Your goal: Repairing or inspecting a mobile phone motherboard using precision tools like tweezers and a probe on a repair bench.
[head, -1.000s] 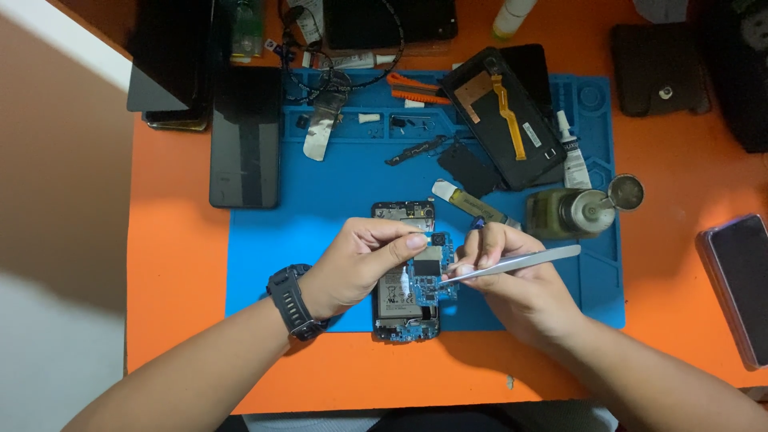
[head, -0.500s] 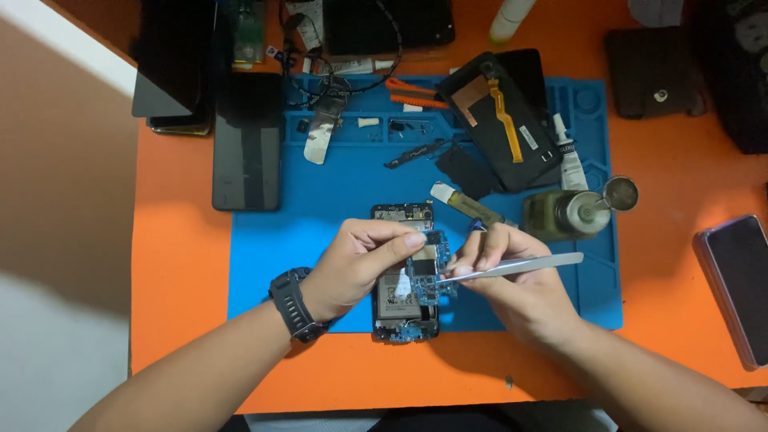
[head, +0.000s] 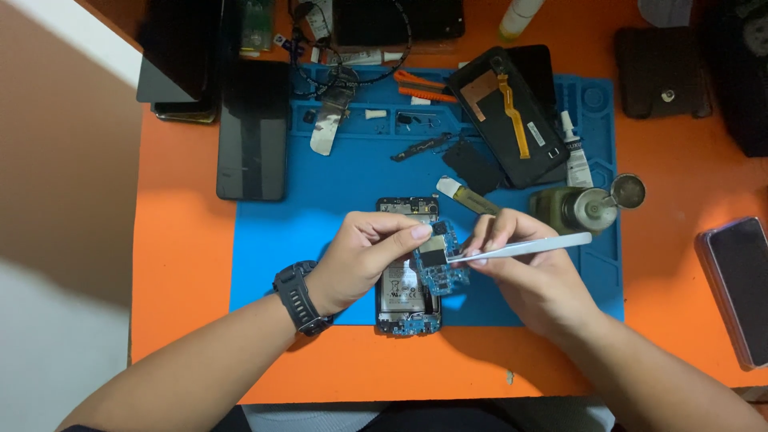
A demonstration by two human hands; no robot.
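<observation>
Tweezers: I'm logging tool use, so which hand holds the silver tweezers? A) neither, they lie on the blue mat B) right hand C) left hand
B: the right hand grips the silver tweezers, their tips at the small blue circuit board that the left hand pinches above the opened phone.

Two bare forearms entered frame, one from 7 o'clock, other from 5 o'clock. No sleeves visible on either. Left hand bare, no rings seen. Left wrist carried chunky black wristwatch, ribbed band, dark rounded case. Right hand bare, wrist unadorned. Fingernails short, plain. Dark clothing edge showed at 6 o'clock, bottom of frame.
</observation>
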